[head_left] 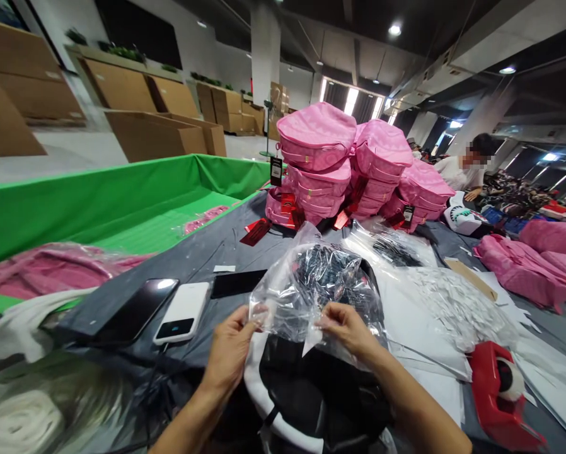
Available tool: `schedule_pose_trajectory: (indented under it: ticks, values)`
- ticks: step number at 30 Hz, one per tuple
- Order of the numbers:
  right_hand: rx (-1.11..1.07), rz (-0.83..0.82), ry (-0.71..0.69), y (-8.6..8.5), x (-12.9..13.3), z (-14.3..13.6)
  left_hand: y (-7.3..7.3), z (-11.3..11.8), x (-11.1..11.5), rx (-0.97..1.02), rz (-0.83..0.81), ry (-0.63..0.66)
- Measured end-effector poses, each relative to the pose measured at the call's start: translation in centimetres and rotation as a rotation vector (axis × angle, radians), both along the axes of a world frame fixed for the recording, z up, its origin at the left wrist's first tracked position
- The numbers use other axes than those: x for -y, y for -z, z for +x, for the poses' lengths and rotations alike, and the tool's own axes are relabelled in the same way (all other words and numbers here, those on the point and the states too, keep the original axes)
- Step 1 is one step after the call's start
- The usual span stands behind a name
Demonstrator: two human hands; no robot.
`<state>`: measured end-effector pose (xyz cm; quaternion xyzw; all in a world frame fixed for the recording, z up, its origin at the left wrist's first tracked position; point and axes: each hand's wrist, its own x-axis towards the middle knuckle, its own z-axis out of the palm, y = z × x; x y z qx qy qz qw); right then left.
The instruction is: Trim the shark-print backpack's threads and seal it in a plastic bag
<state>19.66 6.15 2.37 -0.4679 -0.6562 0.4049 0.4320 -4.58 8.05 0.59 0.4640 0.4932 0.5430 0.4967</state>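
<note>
A clear plastic bag [283, 287] covers the far part of a black and white backpack [292, 384] that lies in front of me. My left hand [233, 347] pinches the bag's left edge between thumb and fingers. On the other side my right hand [346, 328] grips the bag near its middle, next to a small white pointed piece that hangs there. Dark contents show through the shiny film. The backpack's near end, with a white curved edge, is outside the film.
Pink backpacks [316, 135] stand stacked at the back. A red tape dispenser [500, 391] sits at right, near a bag of small white pieces [457, 302]. At left lie a white power bank [183, 312], a dark tablet [138, 309] and a green-lined bin [122, 208]. A person [467, 164] works beyond.
</note>
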Motion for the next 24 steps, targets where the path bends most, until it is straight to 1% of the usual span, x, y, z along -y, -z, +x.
schedule_pose_trajectory:
  ticks: [2,3,4,5,6,7,8,9,10,11,12,14,16,19,21,22,23,24]
  values:
    - [0.041,0.051,0.079,0.0,-0.7,1.5,0.1,-2.2,-0.5,-0.348,0.140,-0.092]
    - [0.058,0.084,0.141,0.1,-1.1,2.0,-0.1,-2.9,-0.4,-0.516,0.251,-0.154]
    - [0.069,0.108,0.196,0.3,-1.4,2.2,-0.4,-3.3,0.0,-0.661,0.385,-0.218]
    - [0.084,0.138,0.239,0.4,-1.7,2.1,-0.9,-3.1,0.7,-0.775,0.536,-0.274]
    - [0.119,0.189,0.277,0.6,-1.8,1.6,-1.5,-2.4,1.5,-0.866,0.691,-0.311]
    - [0.182,0.265,0.303,0.7,-1.7,0.8,-2.1,-1.3,2.4,-0.945,0.835,-0.318]
    - [0.277,0.365,0.318,0.9,-1.6,-0.2,-2.6,0.1,3.1,-1.016,0.956,-0.298]
    - [0.397,0.486,0.322,0.9,-1.3,-1.2,-3.1,1.5,3.5,-1.082,1.041,-0.268]
    - [0.529,0.613,0.320,0.9,-1.0,-2.1,-3.4,2.9,3.6,-1.144,1.087,-0.240]
    - [0.650,0.723,0.317,0.9,-0.6,-2.9,-3.6,4.1,3.5,-1.203,1.099,-0.217]
    - [0.743,0.797,0.318,0.8,-0.2,-3.3,-3.5,4.8,3.0,-1.257,1.082,-0.195]
    - [0.870,0.853,0.347,0.6,0.7,-3.2,-3.1,5.0,1.7,-1.332,1.017,-0.169]
    - [0.978,0.835,0.417,0.7,1.5,-1.8,-2.4,3.6,0.3,-1.354,0.966,-0.207]
    - [1.113,0.781,0.549,1.6,2.8,2.3,-1.5,-0.1,-1.3,-1.318,0.914,-0.352]
    - [1.086,0.682,0.660,2.5,3.5,5.8,-1.1,-2.4,-2.1,-1.276,0.862,-0.429]
    - [1.007,0.609,0.734,2.9,3.8,7.6,-0.9,-3.3,-2.5,-1.245,0.821,-0.441]
    - [0.857,0.516,0.813,3.2,3.9,9.3,-0.7,-3.9,-3.0,-1.199,0.763,-0.439]
    - [0.659,0.414,0.880,3.4,3.8,11.0,-0.6,-4.3,-3.6,-1.136,0.682,-0.426]
